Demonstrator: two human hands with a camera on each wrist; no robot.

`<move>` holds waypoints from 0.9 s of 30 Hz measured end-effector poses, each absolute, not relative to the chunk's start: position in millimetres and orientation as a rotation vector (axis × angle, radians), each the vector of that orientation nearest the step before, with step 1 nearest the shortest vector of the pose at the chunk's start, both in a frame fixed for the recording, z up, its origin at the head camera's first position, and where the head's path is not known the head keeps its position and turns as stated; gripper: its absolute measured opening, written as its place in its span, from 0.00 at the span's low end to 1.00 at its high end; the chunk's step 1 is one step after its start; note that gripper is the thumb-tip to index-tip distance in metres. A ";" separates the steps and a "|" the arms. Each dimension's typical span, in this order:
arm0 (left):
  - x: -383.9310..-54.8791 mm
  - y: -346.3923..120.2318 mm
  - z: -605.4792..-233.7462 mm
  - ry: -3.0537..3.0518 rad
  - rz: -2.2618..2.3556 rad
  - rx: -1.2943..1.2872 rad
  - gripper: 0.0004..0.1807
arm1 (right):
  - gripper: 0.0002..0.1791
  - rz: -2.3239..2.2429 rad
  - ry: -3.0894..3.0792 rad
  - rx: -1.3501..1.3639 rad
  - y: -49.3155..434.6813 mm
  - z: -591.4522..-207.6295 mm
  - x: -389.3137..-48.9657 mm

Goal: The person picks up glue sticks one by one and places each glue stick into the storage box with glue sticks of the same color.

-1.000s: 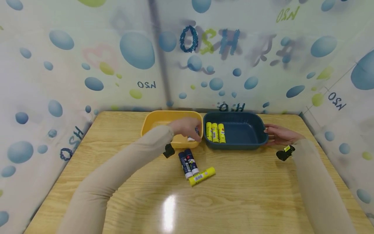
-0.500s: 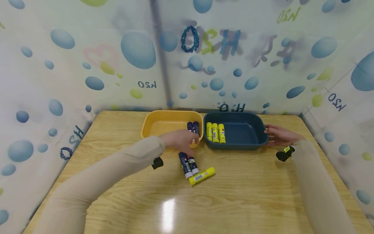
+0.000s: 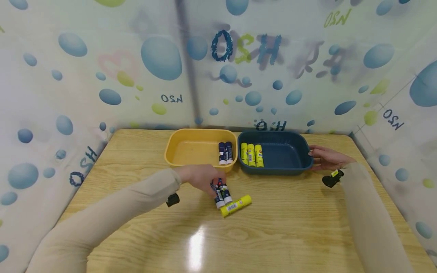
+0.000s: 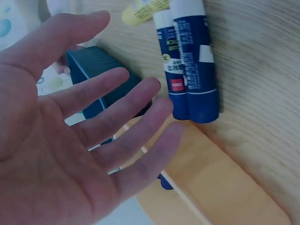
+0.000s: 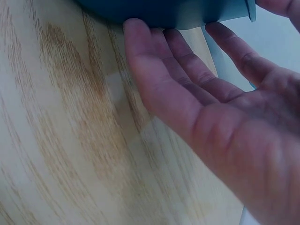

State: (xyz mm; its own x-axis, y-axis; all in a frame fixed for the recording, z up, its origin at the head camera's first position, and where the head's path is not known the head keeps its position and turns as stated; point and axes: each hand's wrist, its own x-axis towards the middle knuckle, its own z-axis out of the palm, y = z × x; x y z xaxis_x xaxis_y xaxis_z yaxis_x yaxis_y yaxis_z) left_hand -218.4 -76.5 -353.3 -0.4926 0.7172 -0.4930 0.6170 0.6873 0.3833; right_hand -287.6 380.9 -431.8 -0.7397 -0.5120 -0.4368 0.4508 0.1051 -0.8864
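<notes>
My left hand (image 3: 204,178) is over two navy glue sticks (image 3: 223,194) lying side by side on the table. In the left wrist view its fingers are spread and relaxed, with these navy glue sticks (image 4: 194,65) just beyond the fingertips. A yellow glue stick (image 3: 236,205) lies across their white ends. My right hand (image 3: 328,157) holds the right end of a dark blue tray (image 3: 285,171), fingers against its outer wall (image 5: 187,14) and thumb at the rim. Three yellow glue sticks (image 3: 251,154) lie in that tray, at its left end.
An orange-yellow tray (image 3: 181,149) stands left of the blue one, close against it. Inside its right end are two navy glue sticks (image 3: 225,152). A patterned wall (image 3: 218,87) rises behind the wooden table (image 3: 280,227).
My left hand has drawn back out of the orange-yellow tray towards the navy glue sticks on the table, uncovering two navy glue sticks in the tray. The right hand has stayed put.
</notes>
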 end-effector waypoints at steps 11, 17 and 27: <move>-212.8 -82.2 -365.2 2.271 0.062 1.036 0.23 | 0.13 -1.643 1.790 0.001 377.0 -429.5 -290.6; -210.6 -81.8 -375.1 2.271 0.052 1.008 0.22 | 0.14 -1.634 1.813 0.048 377.6 -431.2 -291.3; -207.1 -74.8 -384.4 2.375 -0.042 1.106 0.22 | 0.12 -1.647 1.780 0.016 377.9 -428.9 -288.8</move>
State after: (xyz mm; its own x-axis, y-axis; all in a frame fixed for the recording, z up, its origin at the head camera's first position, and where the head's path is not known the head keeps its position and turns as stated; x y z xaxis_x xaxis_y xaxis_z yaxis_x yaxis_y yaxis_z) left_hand -207.1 -74.8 -384.4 -0.5346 0.7063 -0.4640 0.7224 0.6668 0.1828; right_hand -288.8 377.9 -428.9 -0.7544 -0.4375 -0.4894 0.4540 0.1908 -0.8703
